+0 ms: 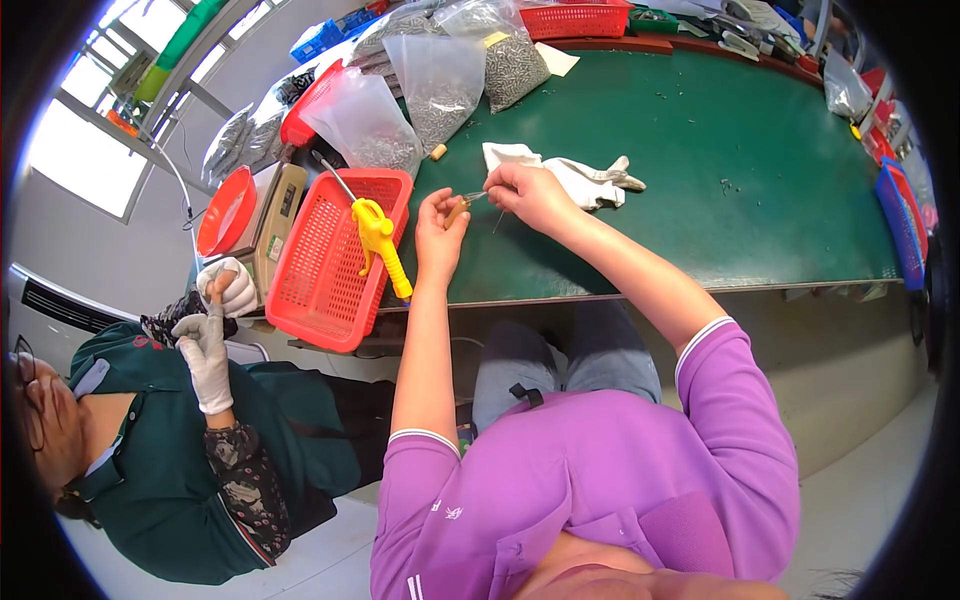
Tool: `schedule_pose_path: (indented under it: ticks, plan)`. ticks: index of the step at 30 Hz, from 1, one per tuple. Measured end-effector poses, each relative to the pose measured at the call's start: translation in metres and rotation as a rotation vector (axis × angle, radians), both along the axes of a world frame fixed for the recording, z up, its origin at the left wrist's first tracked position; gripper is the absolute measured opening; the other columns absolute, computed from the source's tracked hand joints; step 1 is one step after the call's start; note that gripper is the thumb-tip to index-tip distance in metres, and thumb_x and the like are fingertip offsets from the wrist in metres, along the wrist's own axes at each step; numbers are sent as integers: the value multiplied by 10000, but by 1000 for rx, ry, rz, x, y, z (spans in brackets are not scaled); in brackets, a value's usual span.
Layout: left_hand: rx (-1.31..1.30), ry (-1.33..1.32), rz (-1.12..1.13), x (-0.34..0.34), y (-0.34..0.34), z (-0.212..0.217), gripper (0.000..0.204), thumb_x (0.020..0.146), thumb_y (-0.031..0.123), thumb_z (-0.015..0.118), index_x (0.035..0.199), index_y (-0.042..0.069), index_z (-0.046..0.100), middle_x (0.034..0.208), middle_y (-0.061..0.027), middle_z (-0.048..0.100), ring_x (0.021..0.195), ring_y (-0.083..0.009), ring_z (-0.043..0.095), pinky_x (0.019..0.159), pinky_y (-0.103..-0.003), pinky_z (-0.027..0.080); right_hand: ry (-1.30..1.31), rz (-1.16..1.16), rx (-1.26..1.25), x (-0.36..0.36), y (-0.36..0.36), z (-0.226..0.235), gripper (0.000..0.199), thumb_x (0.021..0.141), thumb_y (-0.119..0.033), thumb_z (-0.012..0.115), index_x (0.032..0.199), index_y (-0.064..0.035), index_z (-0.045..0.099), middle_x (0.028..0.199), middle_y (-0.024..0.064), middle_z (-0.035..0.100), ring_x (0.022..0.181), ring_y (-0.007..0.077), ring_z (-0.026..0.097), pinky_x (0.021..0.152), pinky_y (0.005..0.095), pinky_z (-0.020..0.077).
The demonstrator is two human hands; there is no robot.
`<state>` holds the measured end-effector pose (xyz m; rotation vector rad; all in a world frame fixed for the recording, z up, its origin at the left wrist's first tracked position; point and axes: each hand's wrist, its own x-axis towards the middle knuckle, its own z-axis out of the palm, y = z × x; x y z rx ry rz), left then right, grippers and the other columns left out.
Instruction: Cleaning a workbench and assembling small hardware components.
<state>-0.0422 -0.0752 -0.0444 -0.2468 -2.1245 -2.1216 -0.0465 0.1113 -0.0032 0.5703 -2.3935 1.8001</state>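
Above the green table (pixel 700 190), my two hands are close together. The fingers of my left hand (pixel 438 238) are closed round a small tool with a tan, wood-coloured handle (pixel 457 212). Thin bright metal (pixel 476 196) runs from it towards my right hand (pixel 535 195), whose fingertips are pinched on it. Its exact kind is too small to make out. A thin dark strand (pixel 497 222) hangs below the right fingers. White cloth gloves (pixel 580 180) lie on the table just behind and beside my right hand.
A red perforated basket (pixel 290 275) stands left, with a yellow air blow gun (pixel 376 235) across it. Beyond are clear bags of small metal parts (pixel 432 95), a tan plug (pixel 438 152) and a scale (pixel 275 225). A gloved co-worker (pixel 200 450) is at left. A blue bin (pixel 900 220) stands right.
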Motion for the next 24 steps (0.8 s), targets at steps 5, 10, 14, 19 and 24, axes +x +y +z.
schedule_pose_path:
  ticks: [5,10,14,19,24]
  plan:
    - [31,16,13,0,-1,-1,435,804,-90,563,1205,-5,416,1077,-101,527,999,-142,543,868,-244,454,41,22,35,2,0,2,115,830,-102,572,894,-20,622,719,53,650,639,126,620,610,267,495]
    - [89,53,-42,2,0,1,439,797,-124,537,1201,12,431,1099,-92,519,1015,-143,536,903,-244,434,-341,169,-152,-6,5,5,143,873,-132,573,910,1,610,758,58,654,643,105,620,614,232,522]
    - [114,74,-112,4,0,2,431,793,-137,531,1189,10,450,1097,-89,523,1072,-155,518,952,-262,415,-500,205,-220,-15,12,6,160,885,-146,574,930,5,601,776,65,652,646,105,621,618,226,529]
    - [88,88,-115,4,0,1,431,787,-138,540,1183,12,458,1098,-89,527,1054,-152,528,937,-258,425,-529,188,-185,-17,13,9,161,880,-147,578,917,7,605,762,65,653,641,104,621,601,221,524]
    - [18,85,-69,3,-1,-2,428,787,-139,545,1177,14,461,1087,-85,535,1040,-154,537,919,-256,438,-173,72,48,-3,-2,12,131,822,-126,594,844,0,621,711,93,655,634,160,636,607,283,519]
